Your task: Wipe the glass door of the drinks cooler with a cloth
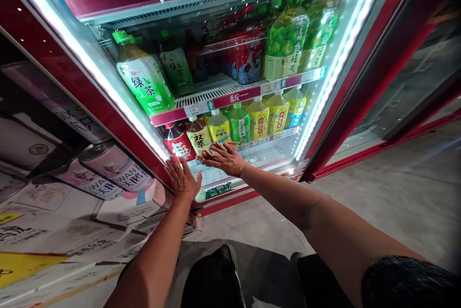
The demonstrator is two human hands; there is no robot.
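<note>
My left hand (183, 179) lies flat with fingers spread against the lower left edge of the drinks cooler's glass door (259, 154). To its right, my right hand (226, 159) presses a tan cloth (231, 144) onto the glass, its fingers stretched over it. Part of the cloth is hidden under the fingers. Behind the glass, close to both hands, stand a red-labelled dark bottle (179, 142), a bottle with a cream label (198, 134) and a yellow-labelled bottle (219, 125).
A green tea bottle (144, 77) stands on the shelf above. At left are stacked cartons (137, 205) and large printed cans (117, 166) beside the red cooler frame (90, 99). Another red-framed cooler (382, 106) is at right. Grey floor (324, 245) lies below.
</note>
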